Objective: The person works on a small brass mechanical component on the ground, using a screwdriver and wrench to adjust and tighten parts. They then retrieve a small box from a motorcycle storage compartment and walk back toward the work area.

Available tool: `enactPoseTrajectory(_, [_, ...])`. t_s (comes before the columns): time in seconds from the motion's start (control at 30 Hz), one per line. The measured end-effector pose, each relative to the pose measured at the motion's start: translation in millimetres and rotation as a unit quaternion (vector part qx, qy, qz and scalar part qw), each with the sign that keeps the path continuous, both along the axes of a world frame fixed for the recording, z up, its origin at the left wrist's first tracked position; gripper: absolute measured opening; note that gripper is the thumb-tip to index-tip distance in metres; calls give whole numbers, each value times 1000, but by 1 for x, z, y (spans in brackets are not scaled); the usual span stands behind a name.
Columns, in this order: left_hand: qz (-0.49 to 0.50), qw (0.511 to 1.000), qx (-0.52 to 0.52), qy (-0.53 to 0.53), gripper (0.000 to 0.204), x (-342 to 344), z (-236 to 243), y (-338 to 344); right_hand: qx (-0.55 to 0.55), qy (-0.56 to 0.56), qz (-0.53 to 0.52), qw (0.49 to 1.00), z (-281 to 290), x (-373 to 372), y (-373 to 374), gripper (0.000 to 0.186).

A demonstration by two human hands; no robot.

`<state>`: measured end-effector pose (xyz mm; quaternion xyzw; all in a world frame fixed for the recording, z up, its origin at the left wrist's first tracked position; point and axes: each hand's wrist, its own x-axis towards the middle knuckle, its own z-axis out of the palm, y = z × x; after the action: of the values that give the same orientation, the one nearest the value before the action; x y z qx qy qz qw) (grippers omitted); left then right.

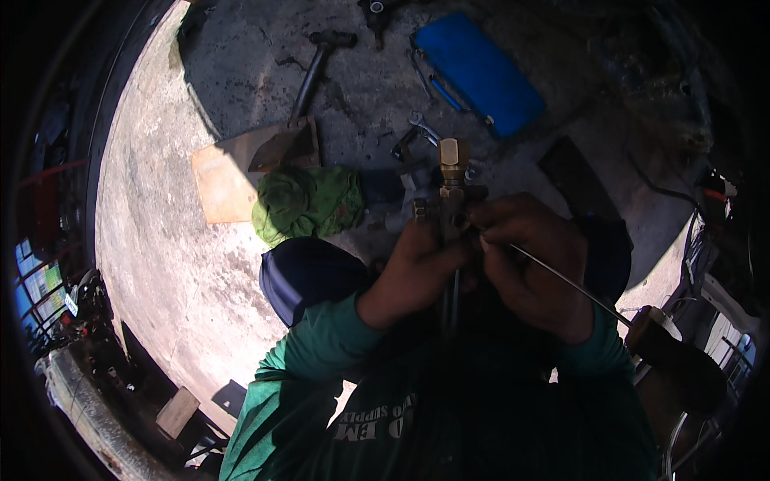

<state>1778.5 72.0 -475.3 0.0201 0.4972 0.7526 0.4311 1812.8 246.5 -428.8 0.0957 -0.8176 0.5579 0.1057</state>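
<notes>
My left hand point(421, 260) is closed around a brass fitting point(453, 156) with hex nuts at its top. A straight metal tube point(451, 301) runs down below that grip. My right hand point(533, 260) is closed at the fitting's right side, with a thin metal rod point(569, 282) in its fingers. The rod slants down to the right from the fitting; whether its upper end touches the fitting, I cannot tell. Both hands are in shade, above my lap and between my knees in dark blue trousers.
On the concrete floor ahead lie a hammer point(313, 72), a blue metal case point(481, 72), a wrench point(423, 124) and a tan board point(216, 184). A green cloth point(309, 200) rests by my left knee. At the lower left is a wooden block point(178, 411).
</notes>
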Motion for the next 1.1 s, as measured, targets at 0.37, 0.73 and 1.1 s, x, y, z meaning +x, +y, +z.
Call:
enactPoseTrajectory(0.37, [20,999,16,-35,50,0,-5,3,-3,8,-13,1000,-9,1,1,18])
enactPoseTrajectory(0.73, [5,998,27,-50,51,-3,-5,-1,-19,-19,-13,1000,-9,1,1,11])
enactPoseTrajectory(1.1, [36,999,2,-38,14,0,-4,5,-13,-43,-16,999,-7,0,1,11])
